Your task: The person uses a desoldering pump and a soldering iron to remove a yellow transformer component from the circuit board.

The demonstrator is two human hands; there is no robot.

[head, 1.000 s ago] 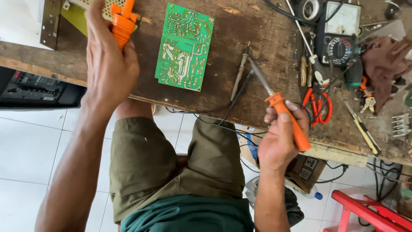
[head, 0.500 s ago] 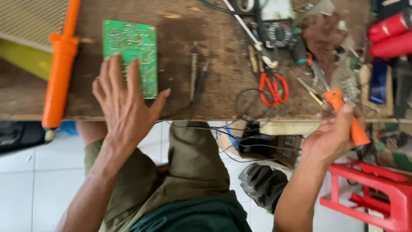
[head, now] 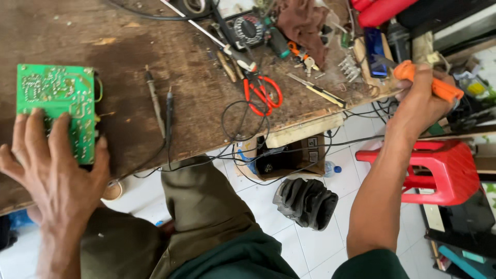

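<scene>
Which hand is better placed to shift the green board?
Left. The left hand lies flat with fingers on the green board; the right hand is far off, gripping an orange tool.

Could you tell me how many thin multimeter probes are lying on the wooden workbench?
2: a brown-handled probe and a black-handled probe lie side by side, right of the green circuit board under the left hand.

I had one head-worn view only, looking steeply down, close over the worn brown wooden workbench (head: 170,103), its front edge, my lap and white tiled floor (head: 330,243).
</scene>
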